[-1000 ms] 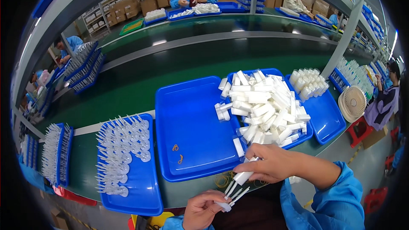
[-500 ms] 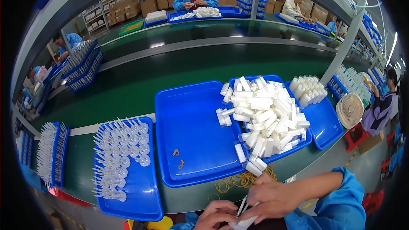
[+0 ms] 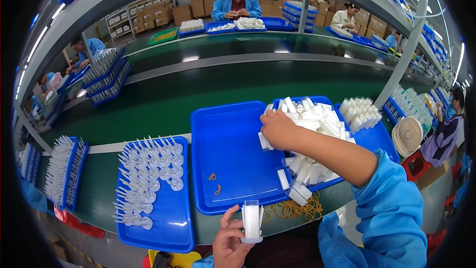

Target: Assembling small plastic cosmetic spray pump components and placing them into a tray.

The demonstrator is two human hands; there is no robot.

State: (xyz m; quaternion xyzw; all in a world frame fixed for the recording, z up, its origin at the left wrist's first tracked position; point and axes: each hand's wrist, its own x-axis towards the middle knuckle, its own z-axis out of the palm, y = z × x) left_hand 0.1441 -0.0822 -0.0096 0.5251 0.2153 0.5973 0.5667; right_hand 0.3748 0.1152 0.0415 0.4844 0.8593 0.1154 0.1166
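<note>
My left hand grips a white block in a clear plastic sleeve, upright near the bench's front edge, thumb and fingers on its left side. Beyond it, my right hand reaches to the left edge of a heap of white blocks in clear sleeves. Its fingers are bent among the blocks; the fingertips are partly hidden, so what they pinch cannot be made out. The heap fills a blue tray. Left of it sits a larger blue tray with a few rubber bands in it.
Loose rubber bands lie before the heap. At left, a blue tray holds rows of clear stemmed parts. To the right are another blue tray and a round fan. A co-worker sits across the green conveyor.
My right hand has left the piece held near my body and moved up to the heap. My left hand has raised its block upright. The view has shifted slightly.
</note>
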